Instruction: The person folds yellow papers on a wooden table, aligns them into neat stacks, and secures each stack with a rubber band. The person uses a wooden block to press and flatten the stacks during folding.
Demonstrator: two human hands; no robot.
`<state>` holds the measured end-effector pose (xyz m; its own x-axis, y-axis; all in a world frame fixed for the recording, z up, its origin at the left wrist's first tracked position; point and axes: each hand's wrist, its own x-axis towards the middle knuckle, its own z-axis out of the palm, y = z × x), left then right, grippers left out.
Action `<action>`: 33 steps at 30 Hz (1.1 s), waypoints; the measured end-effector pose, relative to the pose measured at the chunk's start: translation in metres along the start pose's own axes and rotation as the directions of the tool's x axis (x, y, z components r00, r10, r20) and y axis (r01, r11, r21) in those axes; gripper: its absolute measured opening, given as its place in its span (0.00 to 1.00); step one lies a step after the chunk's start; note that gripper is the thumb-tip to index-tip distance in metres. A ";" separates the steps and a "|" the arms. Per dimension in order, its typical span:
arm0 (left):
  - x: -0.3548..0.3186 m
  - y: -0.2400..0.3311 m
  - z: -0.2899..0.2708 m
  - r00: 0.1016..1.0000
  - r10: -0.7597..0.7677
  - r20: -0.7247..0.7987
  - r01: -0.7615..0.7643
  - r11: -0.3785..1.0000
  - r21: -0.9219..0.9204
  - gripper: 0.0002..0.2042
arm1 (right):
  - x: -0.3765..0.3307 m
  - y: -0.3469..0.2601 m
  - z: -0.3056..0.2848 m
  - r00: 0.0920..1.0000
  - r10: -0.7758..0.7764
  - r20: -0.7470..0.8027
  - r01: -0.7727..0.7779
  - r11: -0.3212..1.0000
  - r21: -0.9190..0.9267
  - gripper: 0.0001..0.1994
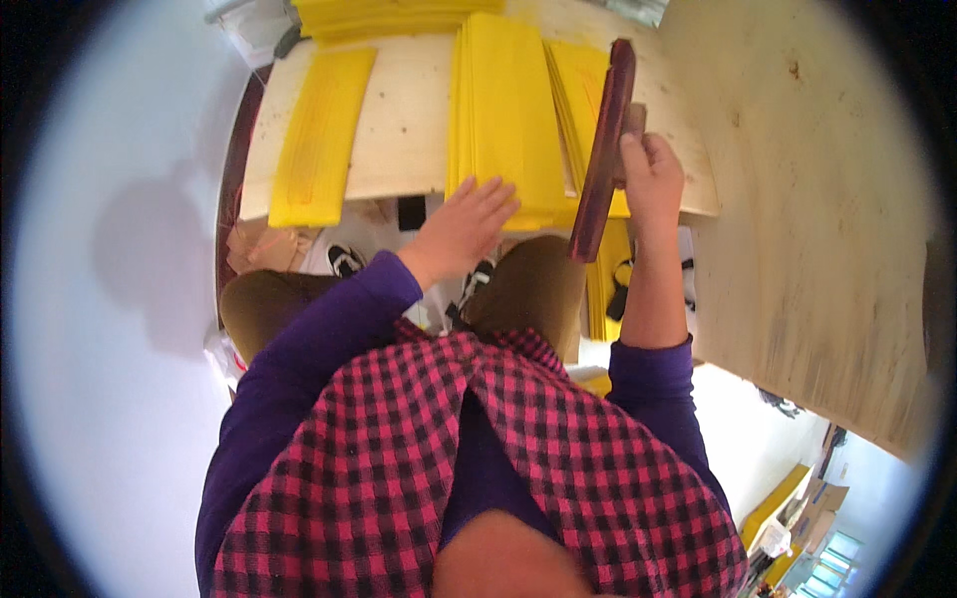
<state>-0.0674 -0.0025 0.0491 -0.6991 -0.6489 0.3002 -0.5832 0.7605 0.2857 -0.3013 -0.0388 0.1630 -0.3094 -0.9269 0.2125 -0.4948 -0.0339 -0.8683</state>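
Observation:
My right hand (655, 187) is closed around the short wooden grip of a long, narrow dark-red bar (598, 184). The bar is held tilted, apart from my left hand, at the right of a thick stack of long yellow sheets (506, 110). On the near end of that stack lies my left hand (464, 227), its fingers stretched out and holding nothing. A second yellow pile (570, 75) is partly hidden behind the bar. Farther left, a yellow strip (321, 145) with faint reddish marks reaches over the table's near edge.
The pale wooden table (407, 115) bears dark specks. More yellow sheets (399, 15) lie along its far side. A tall wooden panel (807, 219) stands close on the right, a white wall (120, 399) on the left. Yellow sheets (603, 289) also hang below the table edge, near my right forearm.

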 end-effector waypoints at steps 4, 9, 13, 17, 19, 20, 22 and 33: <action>0.000 0.001 -0.002 1.000 0.028 -0.014 -0.029 0.999 -0.014 0.28 | 0.021 -0.004 0.012 0.990 -0.087 0.108 0.108 0.974 -0.198 0.18; -0.002 -0.001 -0.002 1.000 0.027 -0.011 -0.028 0.999 -0.023 0.26 | 0.048 -0.016 0.043 0.960 -0.163 0.230 0.252 0.862 -0.440 0.21; -0.003 -0.002 -0.003 0.995 0.058 -0.085 -0.059 0.998 -0.012 0.24 | 0.063 -0.024 0.072 0.946 -0.113 0.305 0.279 0.761 -0.585 0.21; -0.005 -0.004 -0.005 0.997 0.067 -0.045 -0.069 0.997 -0.036 0.25 | 0.074 -0.027 0.093 0.935 -0.076 0.345 0.299 0.689 -0.660 0.19; -0.006 -0.006 -0.005 0.996 0.072 -0.056 -0.074 0.996 -0.047 0.25 | 0.078 -0.025 0.101 0.934 -0.029 0.355 0.279 0.679 -0.679 0.19; -0.006 -0.007 -0.004 0.994 0.077 -0.081 -0.081 0.996 -0.049 0.25 | 0.079 -0.024 0.105 0.933 -0.026 0.358 0.280 0.677 -0.680 0.19; -0.007 -0.008 -0.003 0.991 0.082 -0.106 -0.089 0.994 -0.059 0.24 | 0.082 -0.021 0.111 0.932 -0.014 0.361 0.278 0.667 -0.692 0.19; -0.013 -0.019 0.009 0.991 0.100 -0.086 -0.109 0.987 -0.116 0.25 | 0.073 0.005 0.135 0.931 0.020 0.364 0.260 0.665 -0.700 0.20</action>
<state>-0.0511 -0.0080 0.0319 -0.7154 -0.5696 0.4046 -0.4515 0.8188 0.3546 -0.2167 -0.1566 0.1138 -0.0023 -0.9998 0.0178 -0.9781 -0.0014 -0.2081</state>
